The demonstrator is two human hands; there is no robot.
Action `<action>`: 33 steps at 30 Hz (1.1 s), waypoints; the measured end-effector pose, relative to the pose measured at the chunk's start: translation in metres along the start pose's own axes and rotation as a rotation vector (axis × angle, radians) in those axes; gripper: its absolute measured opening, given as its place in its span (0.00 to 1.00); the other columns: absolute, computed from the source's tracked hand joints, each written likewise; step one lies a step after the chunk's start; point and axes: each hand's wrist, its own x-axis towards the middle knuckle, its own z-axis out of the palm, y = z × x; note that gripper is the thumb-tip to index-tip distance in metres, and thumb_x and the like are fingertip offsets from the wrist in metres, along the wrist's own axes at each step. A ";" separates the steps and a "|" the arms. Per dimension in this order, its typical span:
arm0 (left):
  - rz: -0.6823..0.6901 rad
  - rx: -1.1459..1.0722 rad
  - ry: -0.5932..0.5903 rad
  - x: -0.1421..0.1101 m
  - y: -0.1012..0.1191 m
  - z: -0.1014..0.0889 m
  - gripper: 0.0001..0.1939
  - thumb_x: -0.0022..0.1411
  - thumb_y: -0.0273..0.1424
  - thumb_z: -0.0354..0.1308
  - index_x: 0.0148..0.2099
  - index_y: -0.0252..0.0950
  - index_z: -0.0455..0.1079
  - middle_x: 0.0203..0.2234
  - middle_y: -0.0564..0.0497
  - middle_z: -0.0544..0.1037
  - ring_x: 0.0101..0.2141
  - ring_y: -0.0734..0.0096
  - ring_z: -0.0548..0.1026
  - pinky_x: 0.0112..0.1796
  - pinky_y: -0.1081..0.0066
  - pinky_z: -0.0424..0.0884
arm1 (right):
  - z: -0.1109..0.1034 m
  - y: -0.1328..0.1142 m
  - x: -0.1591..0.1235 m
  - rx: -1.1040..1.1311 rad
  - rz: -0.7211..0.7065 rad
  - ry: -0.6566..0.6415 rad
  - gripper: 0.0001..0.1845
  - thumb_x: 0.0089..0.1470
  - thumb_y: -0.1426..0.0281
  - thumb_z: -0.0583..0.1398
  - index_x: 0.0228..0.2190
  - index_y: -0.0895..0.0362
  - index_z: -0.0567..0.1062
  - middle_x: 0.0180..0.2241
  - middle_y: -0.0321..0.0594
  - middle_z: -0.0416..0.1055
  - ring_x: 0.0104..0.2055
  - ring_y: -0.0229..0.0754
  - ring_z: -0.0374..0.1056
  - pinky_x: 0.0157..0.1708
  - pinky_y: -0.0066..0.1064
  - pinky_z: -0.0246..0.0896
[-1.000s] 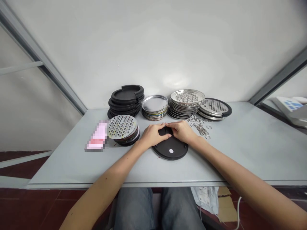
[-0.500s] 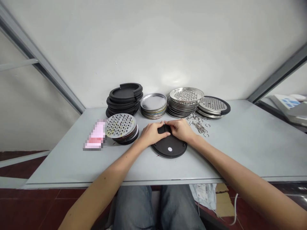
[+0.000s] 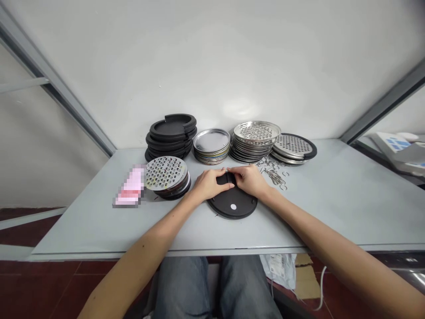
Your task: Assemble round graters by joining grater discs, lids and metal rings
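Observation:
A black round grater base (image 3: 232, 201) with a white round sticker lies flat on the table in front of me. My left hand (image 3: 209, 184) is closed at its far left edge, thumb lying across the top. From the other side, my right hand (image 3: 250, 180) is closed with curled fingers at the far edge. The fingertips of both hands nearly meet there, around a tiny shiny bit that I cannot make out. Just beyond my right hand lie loose metal rings and clips (image 3: 274, 175).
Along the wall stand a stack of black round holders (image 3: 171, 137), metal lids (image 3: 211, 144), metal grater plates (image 3: 255, 141) and black-rimmed graters (image 3: 294, 148). Nearer on the left are a stack of grater discs (image 3: 168, 175) and a blurred pink item (image 3: 129, 188). The table edge (image 3: 212, 253) runs above my knees.
The view has shifted very slightly. Both hands stay at the far edge of the black base, with no clear movement of the fingers.

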 end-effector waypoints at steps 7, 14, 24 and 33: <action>0.068 0.009 0.004 0.001 -0.001 0.001 0.31 0.54 0.43 0.62 0.58 0.36 0.66 0.54 0.46 0.71 0.54 0.56 0.70 0.55 0.62 0.64 | 0.000 -0.001 -0.003 -0.005 0.032 0.018 0.20 0.47 0.80 0.54 0.37 0.55 0.81 0.35 0.42 0.79 0.33 0.45 0.76 0.34 0.29 0.66; 0.167 0.058 0.024 0.002 -0.001 0.003 0.28 0.55 0.41 0.61 0.56 0.36 0.68 0.53 0.45 0.72 0.53 0.57 0.70 0.55 0.60 0.63 | 0.000 0.001 -0.005 0.073 0.126 0.080 0.18 0.48 0.78 0.54 0.35 0.57 0.81 0.35 0.41 0.80 0.35 0.44 0.76 0.37 0.29 0.67; 0.115 0.000 0.053 -0.002 -0.002 0.003 0.36 0.55 0.45 0.61 0.61 0.32 0.61 0.53 0.43 0.71 0.53 0.58 0.69 0.55 0.61 0.64 | -0.025 0.016 -0.003 0.141 0.184 0.016 0.17 0.56 0.72 0.52 0.43 0.57 0.77 0.40 0.41 0.78 0.40 0.45 0.74 0.42 0.35 0.68; 0.105 0.160 -0.328 -0.018 0.009 -0.028 0.65 0.40 0.59 0.63 0.69 0.33 0.36 0.67 0.38 0.42 0.65 0.47 0.41 0.62 0.53 0.48 | -0.028 0.022 -0.007 0.268 0.063 -0.219 0.38 0.48 0.55 0.63 0.57 0.58 0.63 0.48 0.49 0.73 0.49 0.51 0.70 0.49 0.42 0.65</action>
